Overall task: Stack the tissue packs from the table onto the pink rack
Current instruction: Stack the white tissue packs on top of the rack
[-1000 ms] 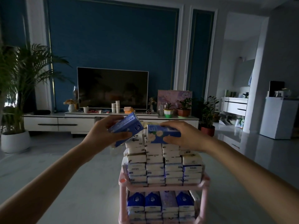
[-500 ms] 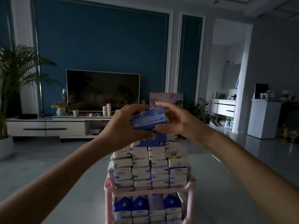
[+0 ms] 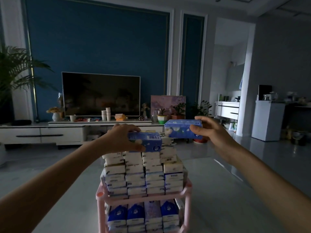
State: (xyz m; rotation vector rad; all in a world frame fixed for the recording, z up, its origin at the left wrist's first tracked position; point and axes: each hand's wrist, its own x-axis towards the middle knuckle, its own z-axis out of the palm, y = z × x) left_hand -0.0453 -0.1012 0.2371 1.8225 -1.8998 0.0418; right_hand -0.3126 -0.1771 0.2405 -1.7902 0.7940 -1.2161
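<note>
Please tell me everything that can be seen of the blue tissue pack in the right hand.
The blue tissue pack is a rectangular block in glossy-looking blue wrap with white flowers on its long front side. It is held level, just right of the top of the stack. The right hand grips its right end, fingers above, thumb in front. Whether its lower left corner touches the stack I cannot tell.

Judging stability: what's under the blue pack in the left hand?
Columns of white tissue packs stacked on the pink rack. The left hand grips the blue pack just above them; contact is hidden. The right hand holds a second blue pack.
</note>
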